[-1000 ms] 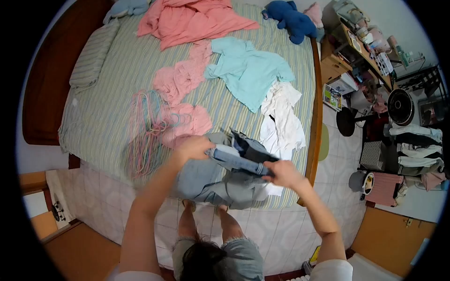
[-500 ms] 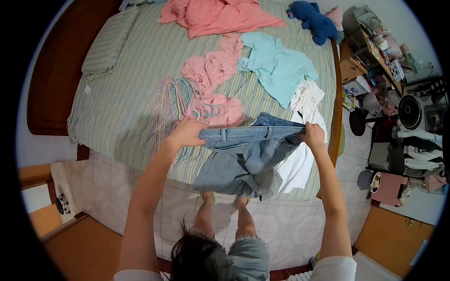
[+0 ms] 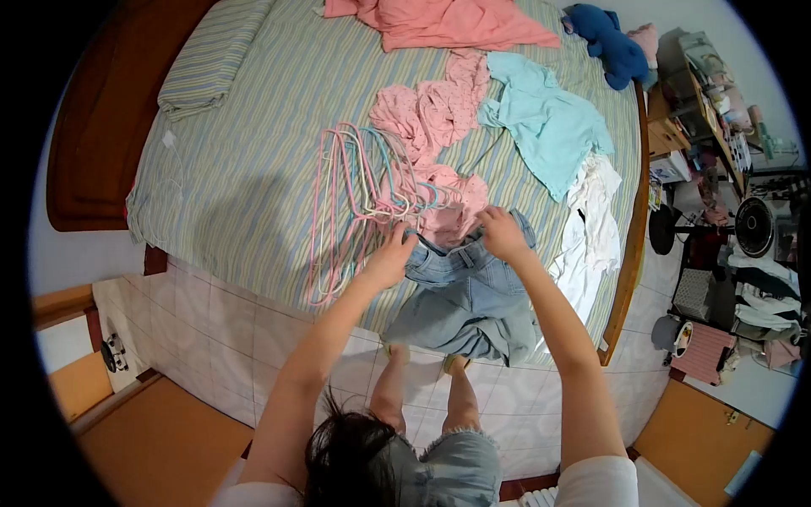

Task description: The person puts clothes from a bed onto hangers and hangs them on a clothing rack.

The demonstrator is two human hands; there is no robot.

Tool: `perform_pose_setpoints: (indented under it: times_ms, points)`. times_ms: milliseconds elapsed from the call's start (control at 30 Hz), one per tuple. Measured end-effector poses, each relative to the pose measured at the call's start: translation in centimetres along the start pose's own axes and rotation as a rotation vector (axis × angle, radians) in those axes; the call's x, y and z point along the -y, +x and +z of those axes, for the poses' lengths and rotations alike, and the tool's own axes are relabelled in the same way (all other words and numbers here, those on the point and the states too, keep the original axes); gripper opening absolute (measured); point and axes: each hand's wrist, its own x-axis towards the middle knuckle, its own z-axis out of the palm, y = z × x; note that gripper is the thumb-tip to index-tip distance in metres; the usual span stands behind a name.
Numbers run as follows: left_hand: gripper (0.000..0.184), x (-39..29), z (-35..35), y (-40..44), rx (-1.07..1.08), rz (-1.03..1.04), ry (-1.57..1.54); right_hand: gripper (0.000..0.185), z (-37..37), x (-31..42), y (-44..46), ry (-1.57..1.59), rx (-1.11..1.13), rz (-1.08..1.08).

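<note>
A pair of light-blue jeans (image 3: 460, 308) lies bunched at the near edge of the bed, its lower part hanging towards the floor. My left hand (image 3: 390, 256) is closed on the left end of the waistband, close beside a pile of pink, white and blue hangers (image 3: 338, 203). At the other side of the waistband, my right hand (image 3: 504, 234) pinches the denim, and the waist opening faces away from me. Just beyond the waistband is a crumpled pink dotted garment (image 3: 448, 215), partly under the hangers.
On the striped bed (image 3: 245, 186) lie another pink garment (image 3: 431, 110), a mint shirt (image 3: 549, 122), white clothes (image 3: 591, 220) and a coral cloth (image 3: 456, 21). A blue plush toy (image 3: 612, 51) sits at the far right corner. A black fan (image 3: 753, 226) stands right of the bed.
My hands have come closer together and the stretched waistband has slackened into a curve. The jeans are lower, resting on the bed. The whole view has shifted slightly.
</note>
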Motion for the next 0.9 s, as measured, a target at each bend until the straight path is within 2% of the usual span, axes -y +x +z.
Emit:
perform_pose_setpoints:
  times_ms: [67, 167, 200, 400, 500, 567, 800, 900]
  points:
    - [0.053, 1.6, 0.7, 0.0, -0.109, -0.075, -0.099, 0.043, 1.8, 2.6, 3.3, 0.150, 0.075, 0.014]
    - [0.049, 5.4, 1.6, 0.0, -0.322, -0.335, -0.058, 0.039, 4.1, 6.6, 7.3, 0.301, 0.247, 0.014]
    - [0.046, 8.6, 3.6, -0.3, -0.403, -0.357, -0.023, 0.039, 4.8, 7.7, 7.9, 0.292, 0.254, -0.006]
    - [0.037, 13.9, 4.3, -1.8, -0.044, -0.747, 0.039, 0.040, 9.5, 9.7, 7.3, 0.375, 0.252, -0.046]
    - [0.022, 16.1, 6.1, -2.9, -0.080, -0.652, 0.120, 0.042, 10.5, 8.9, 5.3, 0.401, 0.313, 0.011]
    - [0.017, 15.6, 5.6, -3.2, -0.136, -0.703, 0.039, 0.044, 11.8, 7.8, 3.4, 0.395, 0.304, -0.010]
    - [0.021, 14.9, 3.6, -4.0, -0.533, -0.659, -0.264, 0.042, 10.3, 6.9, 0.4, 0.454, 0.368, 0.117]
    - [0.020, 17.5, 3.3, -4.9, -0.639, -0.497, -0.147, 0.041, 10.0, 6.6, 0.3, 0.480, 0.327, 0.111]
